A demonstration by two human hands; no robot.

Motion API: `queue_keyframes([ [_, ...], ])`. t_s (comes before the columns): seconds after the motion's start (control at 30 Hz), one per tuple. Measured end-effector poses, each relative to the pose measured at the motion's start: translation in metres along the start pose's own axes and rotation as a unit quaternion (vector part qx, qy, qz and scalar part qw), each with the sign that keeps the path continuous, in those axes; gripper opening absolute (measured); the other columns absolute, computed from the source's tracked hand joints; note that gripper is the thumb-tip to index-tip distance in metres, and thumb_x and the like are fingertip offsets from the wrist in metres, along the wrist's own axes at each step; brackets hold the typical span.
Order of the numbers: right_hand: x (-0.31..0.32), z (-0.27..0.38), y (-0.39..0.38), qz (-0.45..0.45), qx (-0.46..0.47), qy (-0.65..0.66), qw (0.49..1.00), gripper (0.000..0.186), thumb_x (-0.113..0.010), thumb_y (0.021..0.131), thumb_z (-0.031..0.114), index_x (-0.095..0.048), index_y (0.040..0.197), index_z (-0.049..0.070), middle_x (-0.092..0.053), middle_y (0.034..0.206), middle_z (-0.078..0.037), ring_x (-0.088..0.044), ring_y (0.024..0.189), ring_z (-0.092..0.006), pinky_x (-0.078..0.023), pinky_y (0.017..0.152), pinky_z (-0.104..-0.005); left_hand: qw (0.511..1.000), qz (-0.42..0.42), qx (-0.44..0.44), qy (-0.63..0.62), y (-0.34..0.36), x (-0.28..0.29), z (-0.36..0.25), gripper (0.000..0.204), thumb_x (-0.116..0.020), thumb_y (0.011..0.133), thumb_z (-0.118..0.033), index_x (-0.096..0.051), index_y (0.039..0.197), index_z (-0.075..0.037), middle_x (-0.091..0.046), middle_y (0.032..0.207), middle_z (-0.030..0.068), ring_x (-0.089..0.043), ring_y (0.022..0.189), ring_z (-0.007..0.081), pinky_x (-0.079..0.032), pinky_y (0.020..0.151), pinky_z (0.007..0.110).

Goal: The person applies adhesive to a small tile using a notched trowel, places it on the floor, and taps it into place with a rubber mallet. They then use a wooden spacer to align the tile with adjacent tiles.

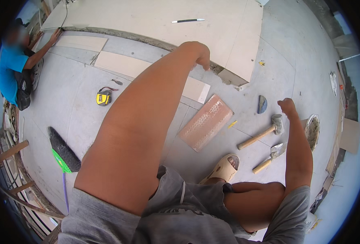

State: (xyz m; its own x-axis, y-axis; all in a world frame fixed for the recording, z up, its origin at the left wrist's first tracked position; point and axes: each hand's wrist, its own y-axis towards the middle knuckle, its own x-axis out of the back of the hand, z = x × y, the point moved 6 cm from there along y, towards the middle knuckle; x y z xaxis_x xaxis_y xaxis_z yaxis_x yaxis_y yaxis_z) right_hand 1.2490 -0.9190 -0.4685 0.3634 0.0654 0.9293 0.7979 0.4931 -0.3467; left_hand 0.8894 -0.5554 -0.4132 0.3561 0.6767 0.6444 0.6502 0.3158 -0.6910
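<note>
My left hand (199, 53) is bent down at the wrist over the front edge of a low tiled step (239, 36). Its visible fingertips are apart, with nothing seen between them; the rest are hidden. Below it lie a cut tile strip (196, 90) and a pinkish tile (206, 123) with whitish streaks on its upper face. My right hand (286, 106) is closed in a fist above the floor, and no object shows in it. Near it are a wooden-handled hammer (257, 137), a trowel (262, 166) and a dark half-disc (262, 104).
At far left a person (11, 69) in a blue shirt crouches by the step. A yellow tape measure (103, 97) and a broom (62, 150) lie on the left. A mortar-smeared container (312, 132) stands at right. A marker (188, 20) rests on the step.
</note>
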Motion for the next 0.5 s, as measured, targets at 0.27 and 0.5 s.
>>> queue_keyframes([
  [0.27,-0.025,0.071,-0.004,0.017,0.117,0.028,0.993,0.038,-0.065,0.077,0.029,-0.068,0.083,-0.008,-0.068,0.091,-0.030,-0.067,0.091,-0.0429,-0.054,0.082,-0.0443,0.995,0.071,0.016,0.063,0.010,-0.130,-0.056,0.036,-0.073,0.076,-0.020,-0.072,0.109,-0.005,-0.071,0.114,0.0137,-0.068,0.105,0.0288,-0.056,0.087,0.040],
  [0.5,-0.039,0.078,-0.023,0.039,0.144,-0.014,0.989,0.040,-0.061,0.077,0.028,-0.069,0.089,-0.009,-0.067,0.097,-0.032,-0.065,0.095,-0.0447,-0.053,0.088,-0.0450,0.998,-0.055,-0.029,0.006,0.037,-0.142,-0.083,0.039,-0.070,0.079,-0.031,-0.071,0.103,0.000,-0.071,0.107,0.0175,-0.068,0.101,0.0324,-0.055,0.088,0.041],
])
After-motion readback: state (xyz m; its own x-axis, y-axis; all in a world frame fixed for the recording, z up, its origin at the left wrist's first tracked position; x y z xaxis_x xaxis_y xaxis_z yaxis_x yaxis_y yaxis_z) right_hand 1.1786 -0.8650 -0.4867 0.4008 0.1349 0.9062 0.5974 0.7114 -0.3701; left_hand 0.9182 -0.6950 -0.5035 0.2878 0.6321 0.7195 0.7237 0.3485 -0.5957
